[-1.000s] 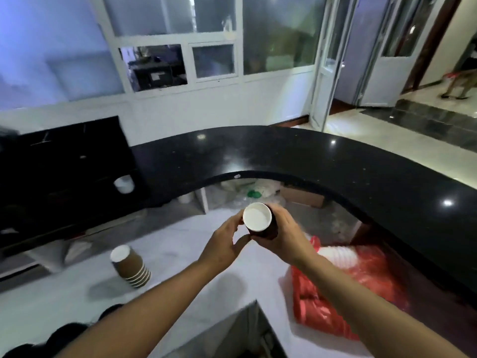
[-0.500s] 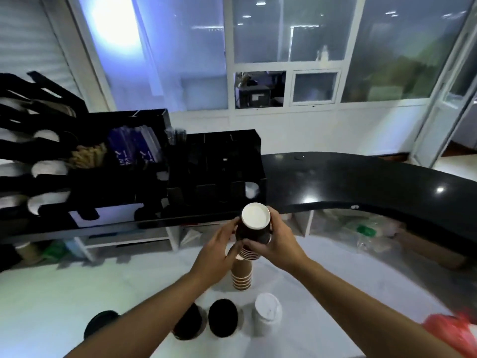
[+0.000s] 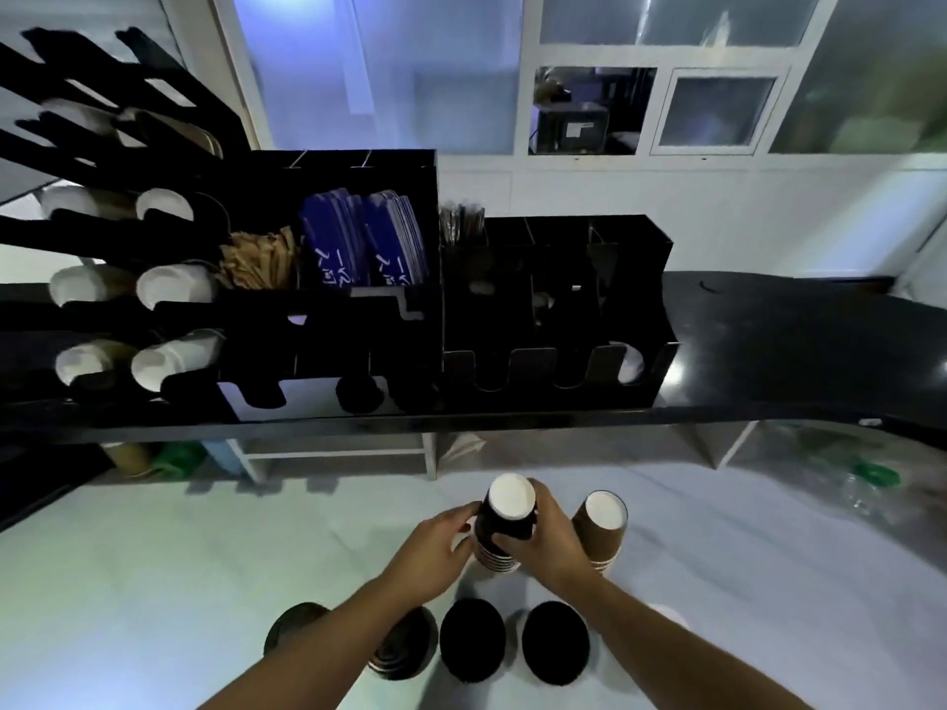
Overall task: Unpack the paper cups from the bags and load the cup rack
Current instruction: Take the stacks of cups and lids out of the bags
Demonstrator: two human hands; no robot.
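Both hands meet on the dark cup stack, which stands base-up over the white tabletop. The right hand wraps its grip round the upper cups from the right, and the left hand closes fingers and thumb against the opposite side. Whether the lowest rims rest on the tabletop or hang just above it cannot be told. The main risk lies there: both grips sit high on the stack, so if it is lifted the lower nested cups are probably held only by friction and could slip out and scatter. Squeezing harder to prevent that could dent the paper walls and jam the cups together. The brown cup stack stands just beside the right hand, almost touching the knuckles, and a careless outward swing of that wrist would likely topple it. Under the forearms runs a near row of dark stacks, which a dropped elbow or a pull back toward the body could sweep over. The cup rack stands well apart, up on the black counter to the left, with cups lying on their sides in its slanted channels. So the stack will have to be raised, carried across and tipped over, and a loose hold during that turn could let it fan apart or catch on a channel edge.
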